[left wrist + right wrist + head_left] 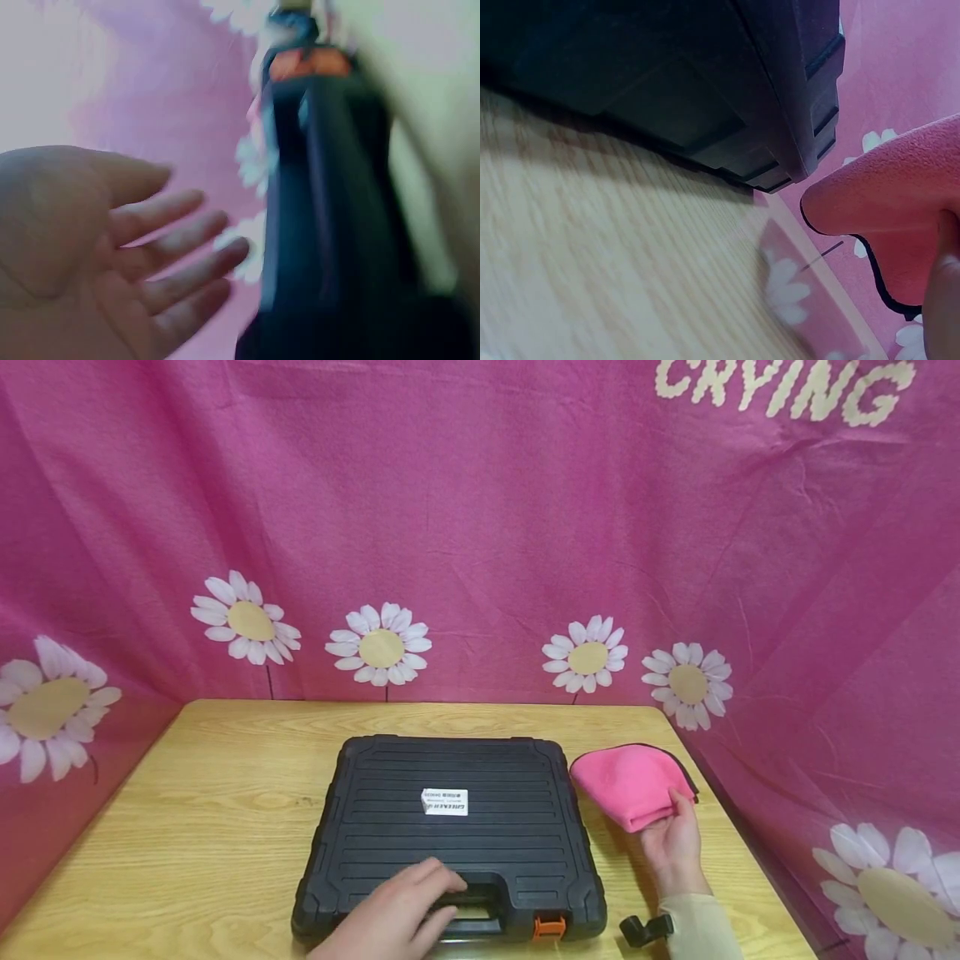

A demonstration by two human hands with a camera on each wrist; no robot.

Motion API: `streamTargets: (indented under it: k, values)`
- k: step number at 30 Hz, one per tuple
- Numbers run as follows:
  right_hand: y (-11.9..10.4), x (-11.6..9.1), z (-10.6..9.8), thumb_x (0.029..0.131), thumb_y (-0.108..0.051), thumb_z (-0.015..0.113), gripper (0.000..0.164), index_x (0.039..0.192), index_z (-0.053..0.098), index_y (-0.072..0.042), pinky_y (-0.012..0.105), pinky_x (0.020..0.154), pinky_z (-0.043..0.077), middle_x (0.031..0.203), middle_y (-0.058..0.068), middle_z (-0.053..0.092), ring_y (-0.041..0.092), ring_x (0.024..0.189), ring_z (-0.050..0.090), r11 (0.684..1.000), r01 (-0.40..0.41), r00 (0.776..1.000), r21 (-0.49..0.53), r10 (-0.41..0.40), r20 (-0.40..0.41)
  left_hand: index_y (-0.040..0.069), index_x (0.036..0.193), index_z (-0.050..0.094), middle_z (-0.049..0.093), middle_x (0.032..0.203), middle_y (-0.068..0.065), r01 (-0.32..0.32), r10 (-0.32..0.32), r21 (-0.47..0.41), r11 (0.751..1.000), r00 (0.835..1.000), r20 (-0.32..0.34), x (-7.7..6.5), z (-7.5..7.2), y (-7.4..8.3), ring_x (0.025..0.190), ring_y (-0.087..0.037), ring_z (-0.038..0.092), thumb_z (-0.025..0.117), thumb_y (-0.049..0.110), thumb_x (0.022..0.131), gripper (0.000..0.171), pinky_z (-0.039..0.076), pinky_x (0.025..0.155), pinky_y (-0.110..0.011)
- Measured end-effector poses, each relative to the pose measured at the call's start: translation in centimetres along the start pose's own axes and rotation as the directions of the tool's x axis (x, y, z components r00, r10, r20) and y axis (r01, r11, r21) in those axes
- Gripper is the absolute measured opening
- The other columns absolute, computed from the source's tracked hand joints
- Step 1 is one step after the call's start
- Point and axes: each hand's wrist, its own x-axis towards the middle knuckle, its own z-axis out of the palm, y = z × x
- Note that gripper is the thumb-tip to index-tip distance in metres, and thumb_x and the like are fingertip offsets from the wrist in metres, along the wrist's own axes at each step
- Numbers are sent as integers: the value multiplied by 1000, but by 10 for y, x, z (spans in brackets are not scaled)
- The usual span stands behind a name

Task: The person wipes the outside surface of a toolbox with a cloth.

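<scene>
A black plastic carrying case point(450, 852) lies flat on the table, its handle edge toward me and a white label point(445, 802) on its lid. Just over the handle hovers my left hand point(401, 910), fingers loosely bent; the left wrist view shows this hand point(112, 255) apart from the case side point(337, 202), with nothing in it. To the right of the case, my right hand point(672, 843) pinches a folded pink cloth point(630, 781) with black edging, thumb on top. The right wrist view shows the cloth point(900, 195) raised beside the case's corner.
One orange latch point(549, 928) sits on the case's near edge, right of the handle. The wooden table point(172, 827) stretches to the left. Behind and at both sides hangs a pink curtain point(465, 527) printed with daisies. A black strap piece point(645, 931) is by the right wrist.
</scene>
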Motion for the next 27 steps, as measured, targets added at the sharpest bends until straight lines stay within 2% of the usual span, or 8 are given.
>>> streamTargets:
  k: [2, 5, 8, 10, 13, 20, 25, 27]
  values:
    - [0, 0, 0, 107, -26, 23, 27, 134, 24, -25, 18, 117, 13, 141, -13, 27, 0, 144, 13, 1000, 1, 1000, -17, -1, 10, 24, 107, 65, 60, 102, 16, 50, -49, -2, 999, 983, -180, -6, -12, -6, 95, 1, 57, 63, 21, 94, 14, 52, 81, -28]
    - [1, 0, 0, 107, -26, 23, 28, 135, 23, -25, 19, 118, 12, 142, -13, 27, 1, 144, 12, 1000, 3, 1000, -30, -2, 15, 23, 104, 66, 60, 104, 14, 167, -168, -39, 985, 895, -412, -13, -26, -24, 102, -5, 59, 65, 15, 92, 14, 52, 88, -36]
    - [1, 0, 1, 107, -27, 23, 29, 136, 22, -25, 20, 118, 12, 146, -13, 23, 1, 144, 13, 999, 7, 1000, -41, -7, 13, 16, 113, 63, 59, 117, 1, 300, -327, -134, 944, 812, -483, -18, -37, -48, 117, -20, 56, 60, 16, 95, 19, 46, 98, -48]
    - [1, 0, 2, 107, -27, 22, 30, 136, 22, -26, 19, 118, 13, 148, -14, 20, 0, 144, 13, 999, 7, 1000, -48, -7, 6, 11, 125, 57, 53, 129, -10, 372, -425, -205, 905, 786, -450, -23, -43, -66, 127, -31, 48, 55, 21, 98, 29, 39, 103, -56]
    - [1, 0, 2, 106, -27, 22, 30, 137, 21, -27, 19, 118, 13, 152, -15, 16, 0, 145, 12, 998, 8, 1000, -63, -8, 2, 6, 138, 45, 37, 145, -20, 445, -536, -310, 840, 768, -350, -30, -49, -88, 136, -39, 34, 44, 27, 103, 41, 33, 107, -60]
    - [1, -2, -1, 106, -26, 25, 27, 134, 21, -26, 19, 118, 10, 145, -14, 21, 1, 145, 6, 997, 22, 999, -71, -19, 36, 5, 149, 29, 17, 156, -25, 431, -604, -534, 728, 772, -200, -37, -47, -117, 142, -45, 24, 32, 27, 106, 48, 22, 113, -59]
    - [1, 0, -1, 106, -26, 25, 29, 136, 21, -28, 19, 118, 13, 150, -15, 18, 0, 145, 10, 997, 19, 1000, -72, -18, 13, 16, 154, 17, 7, 161, -19, 452, -663, -693, 561, 747, -50, -33, -41, -123, 146, -41, 16, 34, 40, 104, 58, 19, 115, -59]
    - [1, 0, 1, 107, -26, 25, 30, 136, 22, -28, 19, 118, 14, 152, -15, 17, 0, 145, 12, 997, 17, 1000, -73, -17, 0, 18, 155, 14, 9, 161, -19, 452, -669, -721, 525, 743, -21, -32, -38, -124, 144, -40, 21, 36, 44, 103, 62, 25, 113, -58]
